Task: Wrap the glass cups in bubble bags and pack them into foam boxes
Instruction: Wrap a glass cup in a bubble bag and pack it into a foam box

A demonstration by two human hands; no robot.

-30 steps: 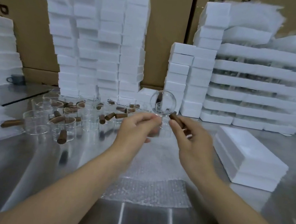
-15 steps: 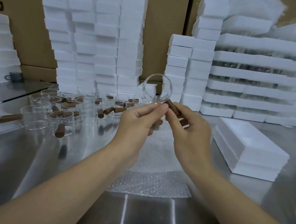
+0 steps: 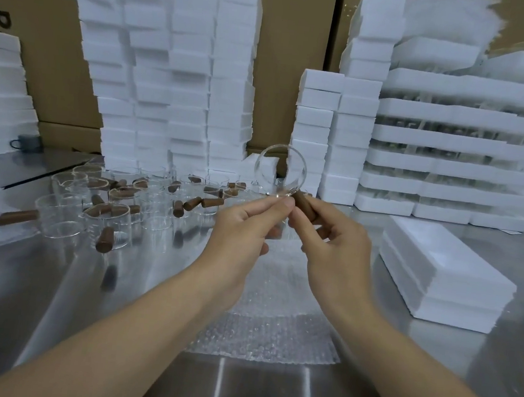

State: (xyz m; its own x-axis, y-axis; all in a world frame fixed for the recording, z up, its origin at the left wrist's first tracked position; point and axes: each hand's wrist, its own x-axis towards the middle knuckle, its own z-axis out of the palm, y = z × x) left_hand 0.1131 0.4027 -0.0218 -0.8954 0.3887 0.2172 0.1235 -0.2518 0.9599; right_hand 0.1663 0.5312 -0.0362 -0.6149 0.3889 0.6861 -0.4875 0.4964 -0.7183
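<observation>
I hold one clear glass cup point(image 3: 280, 171) with a brown wooden handle up in front of me, its round mouth or base facing me. My left hand point(image 3: 244, 229) pinches the cup's lower rim between thumb and fingers. My right hand point(image 3: 333, 241) grips the wooden handle point(image 3: 302, 201). Below my hands a pile of bubble bags point(image 3: 270, 322) lies flat on the steel table point(image 3: 17, 302). Several more glass cups with wooden handles point(image 3: 114, 202) stand crowded at the left. A flat white foam box stack point(image 3: 440, 272) lies at the right.
Tall stacks of white foam boxes point(image 3: 177, 69) line the back, with more point(image 3: 454, 137) at the right and some point(image 3: 0, 93) at the far left. Cardboard cartons point(image 3: 290, 39) stand behind them. A small grey mug point(image 3: 29, 143) sits at the left.
Both hands have kept the cup raised and turned it slightly; my left fingers moved up to pinch the rim next to my right thumb. The view shifted a little.
</observation>
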